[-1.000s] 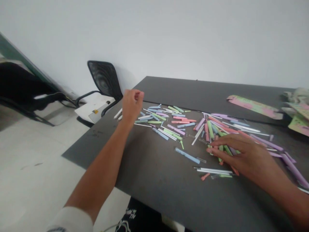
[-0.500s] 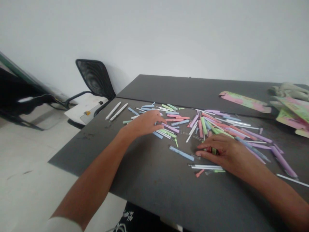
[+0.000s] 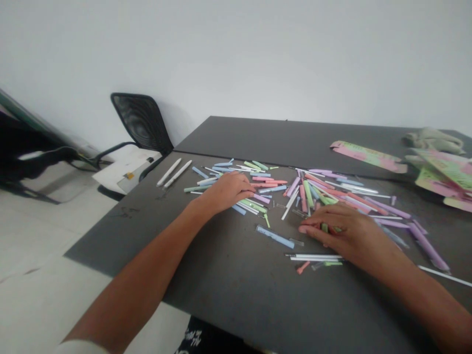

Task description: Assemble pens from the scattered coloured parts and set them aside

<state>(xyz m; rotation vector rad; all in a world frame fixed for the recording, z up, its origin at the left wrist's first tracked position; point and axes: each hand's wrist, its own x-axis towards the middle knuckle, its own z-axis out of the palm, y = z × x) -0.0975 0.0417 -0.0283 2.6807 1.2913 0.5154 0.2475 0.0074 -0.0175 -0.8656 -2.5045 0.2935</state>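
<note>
Loose pen parts in blue, green, red, purple and white lie scattered over the dark table (image 3: pixel 221 250). My left hand (image 3: pixel 226 191) is over the left cluster, its fingers bent and close together beside a purple pen barrel (image 3: pixel 261 198); what they pinch, if anything, is hidden. At the edge of the right pile, my right hand (image 3: pixel 342 225) is curled around small green pen parts (image 3: pixel 324 227), partly hidden by the fingers. In front of it lie a blue pen barrel (image 3: pixel 275 236), white refills (image 3: pixel 313 257) and a small red piece (image 3: pixel 303 267).
Two whole white pens (image 3: pixel 177 174) lie apart near the table's left edge. Flattened pink and green packaging (image 3: pixel 368 156) and a greyish cloth (image 3: pixel 435 140) are at the back right. A black mesh chair (image 3: pixel 142 120) stands beyond the left edge, against the wall.
My left fingers have drawn closer together over the left cluster. My right hand stays in place, with its fingers slightly shifted around the small parts. The whole view has tilted slightly.
</note>
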